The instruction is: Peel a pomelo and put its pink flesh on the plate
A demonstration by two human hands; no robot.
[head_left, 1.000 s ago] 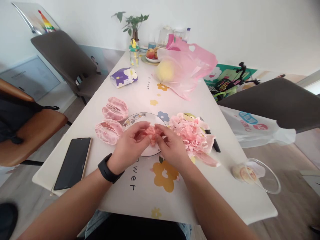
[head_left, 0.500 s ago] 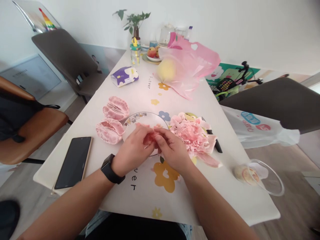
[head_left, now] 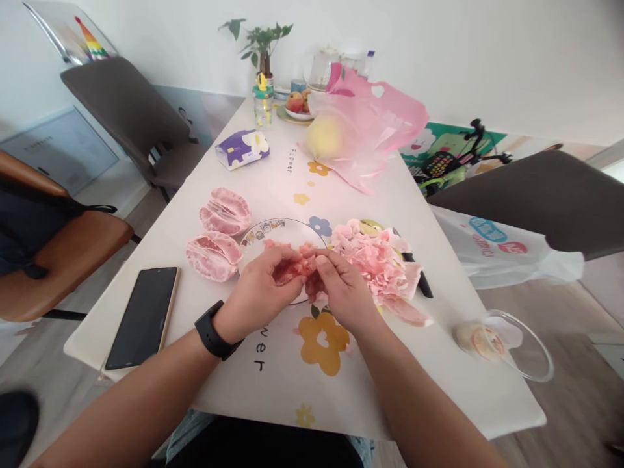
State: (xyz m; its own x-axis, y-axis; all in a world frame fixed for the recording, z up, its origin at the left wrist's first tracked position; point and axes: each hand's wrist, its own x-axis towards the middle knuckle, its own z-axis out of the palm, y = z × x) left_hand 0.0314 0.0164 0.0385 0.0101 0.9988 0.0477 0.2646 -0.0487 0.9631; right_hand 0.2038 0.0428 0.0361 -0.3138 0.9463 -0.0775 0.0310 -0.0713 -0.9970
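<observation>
Both my hands are together over a white plate [head_left: 277, 233] with a printed rim. My left hand [head_left: 260, 289], with a black watch [head_left: 210, 331] on its wrist, and my right hand [head_left: 344, 289] pinch a torn piece of pink pomelo flesh [head_left: 296, 272]. Its membrane is partly pulled open, and my fingers hide much of it. Left of the plate lie two peeled pomelo halves [head_left: 225, 211] [head_left: 213, 256]. A heap of pale pink pomelo membrane [head_left: 375, 260] sits just beyond my right hand, on a plate mostly hidden beneath it.
A black phone [head_left: 143, 318] lies at the table's left. A black knife handle [head_left: 422, 285] pokes out beside the heap. Further up are a whole pomelo [head_left: 324, 136] against a pink bag, a tissue box [head_left: 242, 148] and a fruit plate [head_left: 295, 107]. Chairs flank the table.
My hands have shifted closer over the plate and pulled the pink flesh further open, showing more of its deep pink inside.
</observation>
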